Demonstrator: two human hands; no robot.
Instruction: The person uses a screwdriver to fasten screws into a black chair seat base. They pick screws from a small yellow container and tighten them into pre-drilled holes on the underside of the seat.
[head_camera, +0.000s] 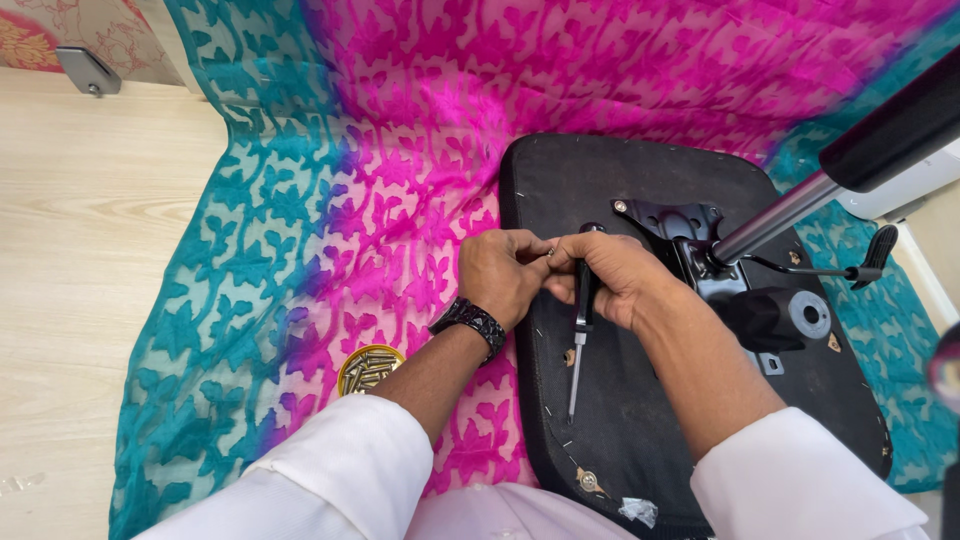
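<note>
An upturned black chair seat (640, 420) lies on a pink and teal patterned cloth (300, 240), with its black metal mechanism plate (680, 225) and gas cylinder (800, 205) facing up. My right hand (620, 275) grips a screwdriver (580, 340) with a black handle, its shaft pointing toward me over the seat. My left hand (505, 272), a dark watch at the wrist, meets the right one and pinches a small screw (552, 252) between the fingertips of both hands.
A small round tin (368, 368) of brass screws sits on the cloth left of my left forearm. A black adjustment lever (872, 255) sticks out to the right. Light wooden floor (90, 230) lies to the left, with a wall at the top.
</note>
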